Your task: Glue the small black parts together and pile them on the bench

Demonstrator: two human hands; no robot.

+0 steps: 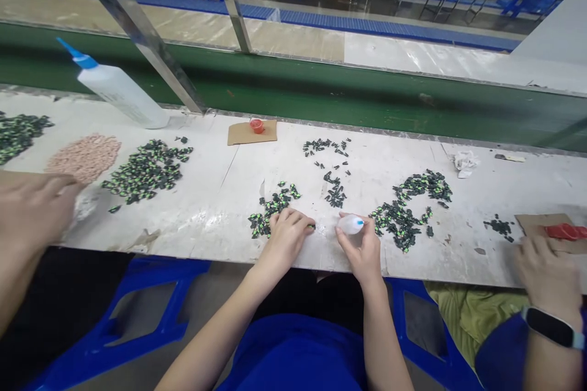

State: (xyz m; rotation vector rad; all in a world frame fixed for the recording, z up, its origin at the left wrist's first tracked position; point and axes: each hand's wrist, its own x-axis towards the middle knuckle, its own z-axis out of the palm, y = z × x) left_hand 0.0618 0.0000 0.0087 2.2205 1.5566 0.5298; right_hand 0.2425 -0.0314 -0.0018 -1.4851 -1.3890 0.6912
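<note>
Near the front edge of the white table, my left hand (290, 233) pinches a small black-and-green piece (311, 226) between thumb and fingers. Beside that hand lies a loose pile of like black-and-green pieces (261, 223). My right hand (364, 250) grips a small white squeeze bottle (351, 224), its blue tip pointing to the right. Just right of the bottle spreads a larger pile of black-and-green pieces (401, 220). Beyond and between my hands are scattered plain dark pieces (336, 194).
A large blue-tipped bottle (123, 95) leans at the back left. A red cup (257, 126) sits on cardboard (236, 134). Left lie a pink pile (87, 157) and another dark pile (147, 174). Co-workers' hands (36, 204) flank me; the right one (545, 269) wears a watch.
</note>
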